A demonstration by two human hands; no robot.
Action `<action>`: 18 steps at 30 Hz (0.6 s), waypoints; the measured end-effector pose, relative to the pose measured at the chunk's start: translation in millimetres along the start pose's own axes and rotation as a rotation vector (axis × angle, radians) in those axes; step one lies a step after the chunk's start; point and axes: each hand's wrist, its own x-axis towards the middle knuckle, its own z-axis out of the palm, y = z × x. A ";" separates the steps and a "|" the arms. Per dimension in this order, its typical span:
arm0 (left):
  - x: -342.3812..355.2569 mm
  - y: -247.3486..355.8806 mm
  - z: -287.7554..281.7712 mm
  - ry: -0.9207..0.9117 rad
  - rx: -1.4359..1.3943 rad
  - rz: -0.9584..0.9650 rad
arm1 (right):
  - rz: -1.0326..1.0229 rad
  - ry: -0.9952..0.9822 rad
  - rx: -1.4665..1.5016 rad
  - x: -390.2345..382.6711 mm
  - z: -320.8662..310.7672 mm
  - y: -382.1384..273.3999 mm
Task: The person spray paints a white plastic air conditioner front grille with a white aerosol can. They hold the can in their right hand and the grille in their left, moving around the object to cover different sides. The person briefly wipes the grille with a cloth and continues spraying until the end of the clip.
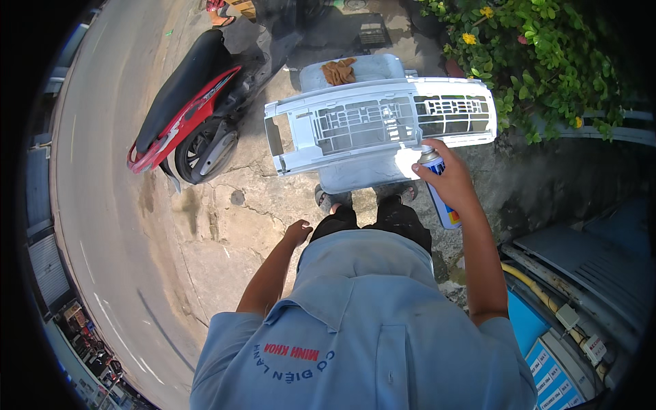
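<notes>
My right hand (447,174) is wrapped around a white and blue spray can (441,199), with the index finger on its top. The can is held roughly upright at the near edge of a long white air-conditioner casing (301,137) with open grilles. The casing lies across a pale grey-blue stool or small table (352,179). On the far part of that surface sits a crumpled brown cloth (338,71). My left hand (298,232) hangs beside my left thigh with loosely bent fingers, and nothing shows in it.
A red and black motorbike (198,102) stands at the left, beside the road (102,205). Leafy bushes (540,68) with yellow flowers grow at the far right. A yellow hose (529,283) and grey panels (588,246) lie near right. At the top, another person's foot (222,20) shows.
</notes>
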 end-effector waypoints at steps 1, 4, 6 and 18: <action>-5.4 -4.2 5.5 -0.017 -0.004 -0.069 | 0.040 0.020 -0.031 2.7 -12.6 6.0; -18.6 -24.6 24.0 0.008 0.108 -0.221 | -0.009 -0.047 -0.141 11.9 -26.3 13.3; -27.8 -47.8 35.2 -0.021 0.082 -0.321 | -0.216 -0.087 -0.149 22.7 -6.2 14.0; -51.0 80.1 126.5 0.180 -0.088 -0.188 | -0.500 -0.363 0.126 53.9 -14.8 39.9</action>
